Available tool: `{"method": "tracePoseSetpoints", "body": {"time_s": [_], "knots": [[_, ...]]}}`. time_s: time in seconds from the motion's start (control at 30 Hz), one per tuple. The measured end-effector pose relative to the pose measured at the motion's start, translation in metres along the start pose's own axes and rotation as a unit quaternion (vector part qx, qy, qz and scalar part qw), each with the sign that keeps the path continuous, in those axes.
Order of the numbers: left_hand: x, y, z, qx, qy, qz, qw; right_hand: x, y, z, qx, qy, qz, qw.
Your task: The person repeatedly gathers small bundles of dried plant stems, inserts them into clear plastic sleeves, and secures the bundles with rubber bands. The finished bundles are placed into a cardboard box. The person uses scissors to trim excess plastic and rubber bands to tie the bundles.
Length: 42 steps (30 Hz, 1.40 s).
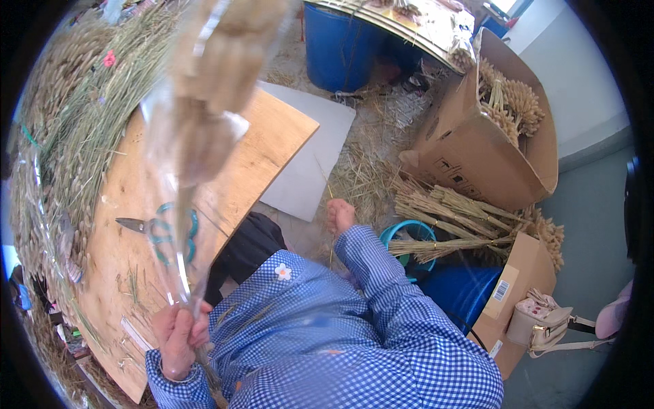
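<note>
A bouquet of dried, fluffy seed heads in a clear plastic sleeve (204, 102), blurred, stands up in front of the camera. My left hand (181, 332) is closed round its stems at the narrow lower end of the sleeve. Over the floor, right of the wooden board (286, 133), my right hand (340, 216) is closed on a thin dry stalk (331, 191) that sticks out above and below the fist. Teal-handled scissors (173, 232) lie on the board, partly seen through the plastic.
Long dried grass (102, 102) is heaped at the board's left. A cardboard box (460, 148) of dried bundles stands at the right, with tied bundles (449, 220) below it, over a turquoise bucket (386, 232). Straw litters the floor. A blue barrel (334, 48) stands behind.
</note>
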<state>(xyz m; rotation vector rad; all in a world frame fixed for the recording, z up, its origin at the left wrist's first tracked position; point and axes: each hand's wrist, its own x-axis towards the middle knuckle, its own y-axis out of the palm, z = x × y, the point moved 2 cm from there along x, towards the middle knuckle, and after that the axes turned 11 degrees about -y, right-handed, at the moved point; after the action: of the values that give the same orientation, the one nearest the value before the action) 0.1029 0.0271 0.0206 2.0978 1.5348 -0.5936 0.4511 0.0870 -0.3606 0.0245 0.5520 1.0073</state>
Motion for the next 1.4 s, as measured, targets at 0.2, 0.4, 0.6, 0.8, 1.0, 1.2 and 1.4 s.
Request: {"method": "tracePoseSetpoints", "body": {"time_s": [0.2, 0.4, 0.6, 0.8, 1.0, 1.2, 1.4], "knots": [[-0.009, 0.018, -0.005, 0.021, 0.034, 0.038, 0.998, 0.008, -0.002, 0.033, -0.32, -0.178, -0.081, 0.927], [-0.025, 0.004, -0.001, 0.021, 0.005, 0.0, 1.0, 0.021, -0.08, -0.131, -0.484, 0.18, 0.079, 0.853], [-0.008, -0.003, 0.002, -0.002, -0.026, -0.006, 1.0, 0.031, -0.053, -0.139, -0.029, 0.25, 0.007, 0.968], [0.007, 0.0, -0.003, -0.029, -0.031, 0.024, 0.999, 0.028, 0.04, 0.115, 0.056, -0.179, -0.095, 0.978], [0.005, 0.006, 0.0, -0.033, 0.018, 0.138, 0.99, -0.118, 0.153, 0.235, -0.201, -0.464, 0.309, 0.806], [0.005, -0.002, 0.011, -0.076, 0.006, 0.186, 0.98, -0.215, 0.206, 0.196, -0.216, -0.234, 0.685, 0.656], [-0.024, -0.038, 0.008, -0.071, 0.085, 0.113, 0.987, -0.214, 0.193, 0.209, -0.319, -0.196, 0.639, 0.672]]}}
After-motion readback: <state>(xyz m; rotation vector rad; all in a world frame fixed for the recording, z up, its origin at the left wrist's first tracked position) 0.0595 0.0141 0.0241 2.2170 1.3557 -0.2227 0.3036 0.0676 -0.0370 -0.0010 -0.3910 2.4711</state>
